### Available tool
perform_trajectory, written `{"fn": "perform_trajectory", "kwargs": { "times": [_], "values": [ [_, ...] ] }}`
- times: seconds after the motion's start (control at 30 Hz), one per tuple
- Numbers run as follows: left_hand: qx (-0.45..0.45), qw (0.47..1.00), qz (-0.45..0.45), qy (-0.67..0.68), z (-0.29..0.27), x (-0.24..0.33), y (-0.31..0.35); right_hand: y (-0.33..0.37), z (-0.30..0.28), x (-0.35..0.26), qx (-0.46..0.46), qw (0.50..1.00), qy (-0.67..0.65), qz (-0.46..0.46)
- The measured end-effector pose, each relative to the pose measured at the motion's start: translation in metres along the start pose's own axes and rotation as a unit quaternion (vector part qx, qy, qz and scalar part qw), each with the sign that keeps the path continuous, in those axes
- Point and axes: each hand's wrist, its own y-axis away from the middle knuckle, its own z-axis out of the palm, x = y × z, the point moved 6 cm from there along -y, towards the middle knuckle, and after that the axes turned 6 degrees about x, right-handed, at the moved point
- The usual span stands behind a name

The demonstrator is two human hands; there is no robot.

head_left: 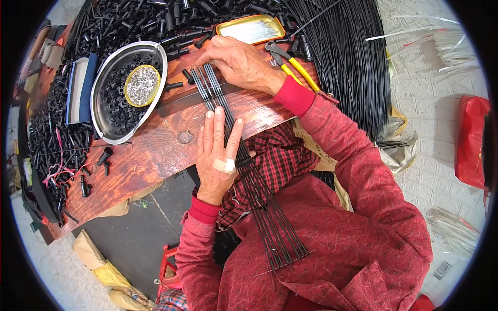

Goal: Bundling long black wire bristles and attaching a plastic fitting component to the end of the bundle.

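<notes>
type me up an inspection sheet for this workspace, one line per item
surface: reddish-brown wooden table, dark knot showing
job's things: thin black rods running from the table down over red clothing
clutter: loose black fittings heaped along the far side and left; silver tray holding more fittings and a round tin of small metal pieces; yellow-handled pliers; blue box
hands: left hand, fingers extended over the rods; right hand at their far ends, grip unclear
cables: nothing seen
surroundings: red bag at right, pale floor
</notes>
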Motion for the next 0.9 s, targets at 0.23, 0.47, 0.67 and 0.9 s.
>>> {"fn": "perform_trajectory", "kwargs": {
  "times": [0.23, 0.47, 0.67, 0.9],
  "values": [
    [-0.002, 1.0, 0.009, -0.01, 0.002, -0.001, 0.001, -0.001, -0.003, -0.008, 0.009, 0.999, 0.031, -0.012],
    [-0.007, 1.0, 0.004, -0.012, 0.001, -0.001, 0.0, 0.001, 0.002, -0.004, 0.021, 1.0, -0.005, -0.01],
    [-0.003, 1.0, 0.0, -0.009, 0.002, -0.001, 0.001, -0.003, 0.002, -0.01, 0.008, 0.999, 0.021, -0.027],
    [0.005, 1.0, -0.006, 0.005, 0.0, 0.0, -0.001, 0.0, 0.002, -0.015, -0.009, 0.999, 0.031, -0.017]
  ]
}}
